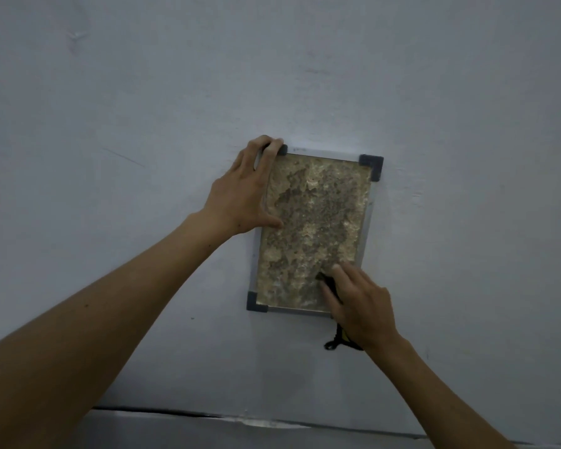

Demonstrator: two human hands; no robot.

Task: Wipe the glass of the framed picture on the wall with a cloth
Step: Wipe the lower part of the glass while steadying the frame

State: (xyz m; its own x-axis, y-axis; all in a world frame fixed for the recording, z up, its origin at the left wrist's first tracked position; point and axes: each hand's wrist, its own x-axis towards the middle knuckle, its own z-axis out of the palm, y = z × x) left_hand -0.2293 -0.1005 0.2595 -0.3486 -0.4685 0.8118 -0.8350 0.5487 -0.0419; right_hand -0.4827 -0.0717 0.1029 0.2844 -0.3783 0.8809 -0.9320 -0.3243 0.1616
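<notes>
A small framed picture [318, 222] with a mottled tan-and-brown face, a thin silver frame and dark corner pieces hangs on the pale wall. My left hand [240, 192] holds its upper left corner, fingers curled over the top edge and thumb lying on the glass. My right hand [357, 303] presses a dark cloth [329, 285] against the glass at the lower right corner. Most of the cloth is hidden under that hand; a dark strand of it [336, 343] hangs below the frame.
The pale blue-grey wall [434, 92] fills the view, with faint scuffs and scratches. A dark horizontal seam [208, 414] runs across the wall below the picture.
</notes>
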